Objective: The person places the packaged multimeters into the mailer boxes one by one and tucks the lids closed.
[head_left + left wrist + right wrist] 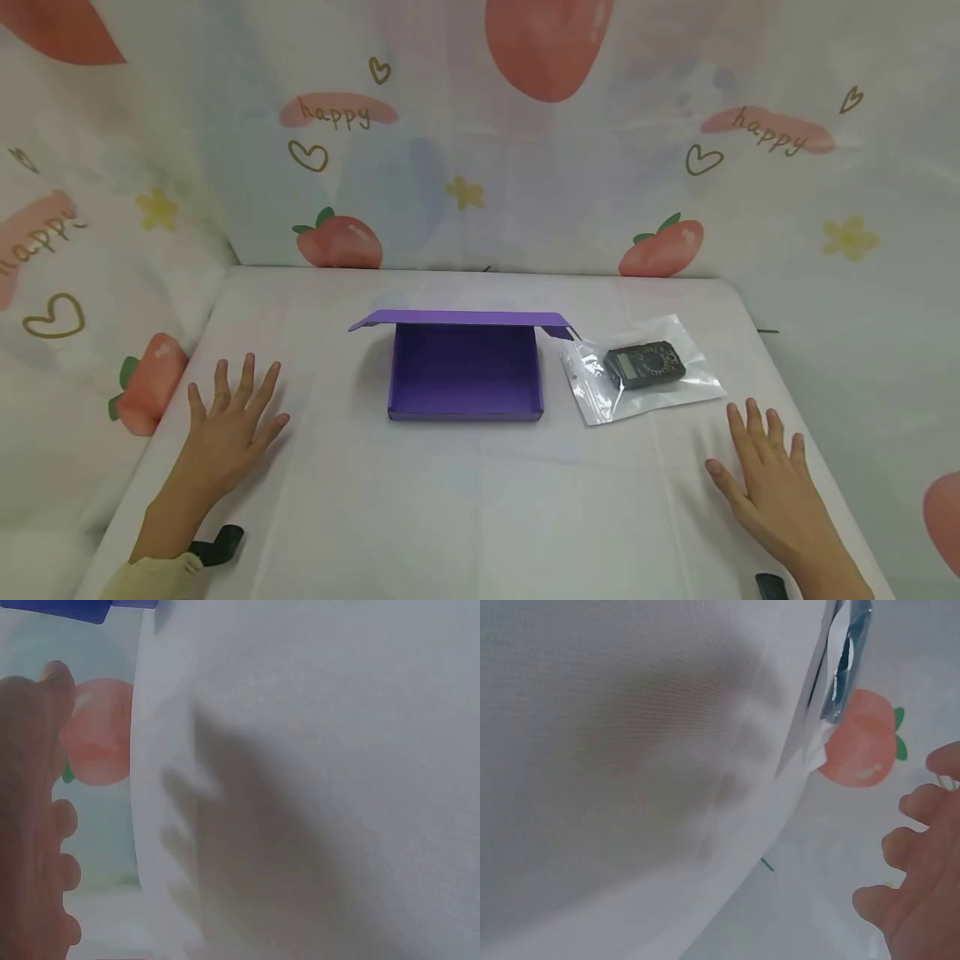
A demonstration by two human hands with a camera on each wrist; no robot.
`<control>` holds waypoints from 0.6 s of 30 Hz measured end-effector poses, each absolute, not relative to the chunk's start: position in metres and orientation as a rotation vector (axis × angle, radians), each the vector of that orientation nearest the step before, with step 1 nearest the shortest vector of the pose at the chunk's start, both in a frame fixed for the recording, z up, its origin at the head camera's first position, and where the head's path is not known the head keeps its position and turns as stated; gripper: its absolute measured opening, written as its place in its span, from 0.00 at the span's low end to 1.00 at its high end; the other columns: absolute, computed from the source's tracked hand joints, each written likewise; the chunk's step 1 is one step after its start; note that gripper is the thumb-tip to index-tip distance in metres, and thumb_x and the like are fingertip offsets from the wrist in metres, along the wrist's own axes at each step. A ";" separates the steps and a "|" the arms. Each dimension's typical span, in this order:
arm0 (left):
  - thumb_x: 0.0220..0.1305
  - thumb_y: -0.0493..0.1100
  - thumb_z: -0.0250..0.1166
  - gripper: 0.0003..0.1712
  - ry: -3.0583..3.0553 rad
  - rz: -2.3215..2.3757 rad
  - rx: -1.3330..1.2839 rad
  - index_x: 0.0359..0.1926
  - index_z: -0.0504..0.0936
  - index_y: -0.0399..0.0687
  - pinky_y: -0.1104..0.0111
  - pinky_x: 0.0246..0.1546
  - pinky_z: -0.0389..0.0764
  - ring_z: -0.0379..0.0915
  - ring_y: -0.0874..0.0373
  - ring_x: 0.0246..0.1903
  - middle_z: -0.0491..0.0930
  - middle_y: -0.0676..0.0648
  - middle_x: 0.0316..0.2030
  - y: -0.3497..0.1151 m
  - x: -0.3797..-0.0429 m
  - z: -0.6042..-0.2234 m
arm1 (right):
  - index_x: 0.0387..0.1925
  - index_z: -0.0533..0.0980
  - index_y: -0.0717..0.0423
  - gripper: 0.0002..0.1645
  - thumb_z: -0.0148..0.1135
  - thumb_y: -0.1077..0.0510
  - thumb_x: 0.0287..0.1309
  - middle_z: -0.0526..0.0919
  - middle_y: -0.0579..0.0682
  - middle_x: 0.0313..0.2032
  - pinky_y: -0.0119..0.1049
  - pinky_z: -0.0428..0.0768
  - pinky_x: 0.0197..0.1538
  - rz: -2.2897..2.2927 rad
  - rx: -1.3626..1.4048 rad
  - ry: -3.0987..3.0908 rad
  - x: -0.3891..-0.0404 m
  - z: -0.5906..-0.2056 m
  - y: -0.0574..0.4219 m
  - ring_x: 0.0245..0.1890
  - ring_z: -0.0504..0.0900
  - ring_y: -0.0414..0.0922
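A purple cardboard box (466, 371) lies in the middle of the table with its lid raised; its inside is bare. To its right, a clear zip bag (600, 392) holds a black digital multimeter (645, 364). In the head view my left hand (228, 433), fingers spread, is left of the box and touches nothing but perhaps the air above the cloth. My right hand (776, 483) is spread as well, just below and right of the bag, apart from it. Both wrist views show the hands (30, 825) (922, 862) over their shadows, holding nothing.
A white cloth covers the table (465, 508). Behind and beside it hangs a curtain (540, 183) printed with fruit, hearts and lettering. Black straps or mounts (217, 546) show at the wrists.
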State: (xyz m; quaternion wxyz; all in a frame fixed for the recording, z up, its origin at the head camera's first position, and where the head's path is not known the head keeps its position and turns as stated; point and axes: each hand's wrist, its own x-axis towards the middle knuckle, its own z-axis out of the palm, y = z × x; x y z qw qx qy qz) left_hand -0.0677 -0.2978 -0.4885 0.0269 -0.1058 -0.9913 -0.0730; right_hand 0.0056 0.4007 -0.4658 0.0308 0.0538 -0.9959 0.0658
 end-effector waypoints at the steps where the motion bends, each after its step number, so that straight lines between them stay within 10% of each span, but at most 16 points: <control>1: 0.76 0.60 0.56 0.50 -3.062 -0.227 -0.325 0.85 0.36 0.60 0.22 0.71 0.31 0.30 0.24 0.80 0.36 0.35 0.84 -0.297 -0.068 -0.488 | 0.83 0.36 0.59 0.52 0.50 0.41 0.77 0.36 0.72 0.81 0.66 0.21 0.79 0.208 0.165 -3.063 0.006 -0.465 0.401 0.82 0.26 0.68; 8: 0.77 0.59 0.56 0.49 -3.040 -0.262 -0.330 0.85 0.38 0.58 0.25 0.73 0.41 0.52 0.27 0.77 0.40 0.35 0.84 -0.290 -0.073 -0.483 | 0.84 0.41 0.58 0.51 0.56 0.45 0.75 0.41 0.68 0.82 0.55 0.25 0.83 0.314 0.168 -2.997 0.008 -0.466 0.400 0.84 0.34 0.64; 12: 0.77 0.58 0.57 0.46 -3.001 -0.285 -0.330 0.85 0.44 0.56 0.28 0.73 0.49 0.60 0.30 0.74 0.55 0.34 0.80 -0.286 -0.076 -0.480 | 0.83 0.48 0.55 0.49 0.61 0.48 0.73 0.50 0.65 0.82 0.60 0.40 0.84 0.391 0.174 -2.949 0.009 -0.466 0.399 0.75 0.58 0.74; 18: 0.74 0.53 0.62 0.38 -2.882 -0.367 -0.350 0.80 0.63 0.51 0.36 0.70 0.62 0.73 0.35 0.67 0.79 0.33 0.65 -0.280 -0.083 -0.480 | 0.82 0.56 0.50 0.51 0.71 0.51 0.64 0.72 0.70 0.69 0.71 0.71 0.55 0.451 0.161 -2.887 0.004 -0.463 0.397 0.55 0.76 0.74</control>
